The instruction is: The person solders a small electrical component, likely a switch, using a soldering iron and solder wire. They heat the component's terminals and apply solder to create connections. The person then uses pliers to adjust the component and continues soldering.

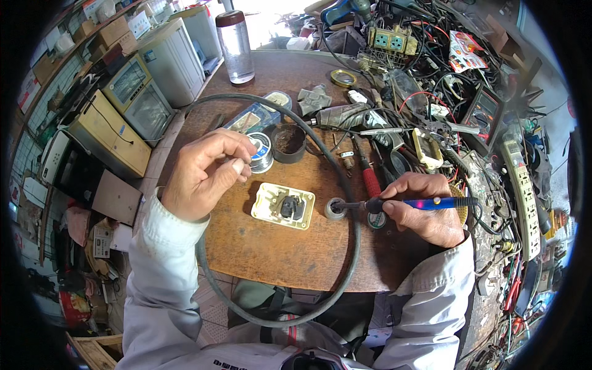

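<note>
My right hand [425, 209] grips a blue soldering iron [431, 203] with a lit red light. The iron's tip points left into a small round tin [336, 208] on the table. My left hand [213, 172] is raised beside a solder spool [261, 154], its thumb and fingers curled into a pinch; anything between them is too small to make out. Between my hands lies a cream plastic housing [264, 213], open side up, with a black part [290, 208] and metal prongs inside. A thick black cable [356, 246] loops around it, passing behind my left wrist.
Behind the spool stand a dark round container [288, 143] and a blue case [271, 111]. A clear bottle [235, 49] is at the far left. Red-handled screwdriver [369, 179], tangled wires, a multimeter [484, 114] and a power strip [521, 191] crowd the right side.
</note>
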Available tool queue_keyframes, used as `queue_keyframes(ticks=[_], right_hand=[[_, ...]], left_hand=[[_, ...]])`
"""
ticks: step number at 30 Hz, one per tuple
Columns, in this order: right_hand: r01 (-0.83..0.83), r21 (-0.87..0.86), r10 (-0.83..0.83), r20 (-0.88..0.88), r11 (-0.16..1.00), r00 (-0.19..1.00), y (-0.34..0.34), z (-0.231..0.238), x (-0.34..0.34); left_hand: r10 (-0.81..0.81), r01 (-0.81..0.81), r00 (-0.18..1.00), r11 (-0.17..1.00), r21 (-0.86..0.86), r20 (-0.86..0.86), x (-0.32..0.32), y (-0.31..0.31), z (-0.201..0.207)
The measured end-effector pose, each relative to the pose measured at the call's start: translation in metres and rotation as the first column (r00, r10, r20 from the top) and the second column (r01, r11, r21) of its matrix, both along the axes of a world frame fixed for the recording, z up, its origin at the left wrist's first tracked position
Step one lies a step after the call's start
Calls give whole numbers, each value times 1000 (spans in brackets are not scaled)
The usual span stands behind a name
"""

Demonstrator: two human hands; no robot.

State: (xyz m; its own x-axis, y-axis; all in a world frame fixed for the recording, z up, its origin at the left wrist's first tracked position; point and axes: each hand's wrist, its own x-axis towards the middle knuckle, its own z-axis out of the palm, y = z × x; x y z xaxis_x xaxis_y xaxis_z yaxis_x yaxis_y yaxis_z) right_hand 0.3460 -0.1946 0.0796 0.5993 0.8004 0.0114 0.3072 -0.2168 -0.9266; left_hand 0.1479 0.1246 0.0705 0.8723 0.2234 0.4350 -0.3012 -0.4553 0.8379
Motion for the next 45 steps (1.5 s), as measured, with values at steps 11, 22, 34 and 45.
queue_keyframes(ticks=[11,22,34,45], right_hand=[[27,10,-27,-17,1000,999,0,3,-2],[39,-3,-39,-1,999,999,-1,6,-3],[60,-24,-61,-45,998,997,2,8,-4],[168,-62,-171,-46,984,984,7,7,-5]], left_hand=[[-62,69,996,990,123,-59,-3,3,-1],[5,-8,995,999,-33,-104,-3,-2,-2],[18,3,996,975,220,-92,0,-10,-1],[3,32,987,975,222,-158,7,-19,-7]])
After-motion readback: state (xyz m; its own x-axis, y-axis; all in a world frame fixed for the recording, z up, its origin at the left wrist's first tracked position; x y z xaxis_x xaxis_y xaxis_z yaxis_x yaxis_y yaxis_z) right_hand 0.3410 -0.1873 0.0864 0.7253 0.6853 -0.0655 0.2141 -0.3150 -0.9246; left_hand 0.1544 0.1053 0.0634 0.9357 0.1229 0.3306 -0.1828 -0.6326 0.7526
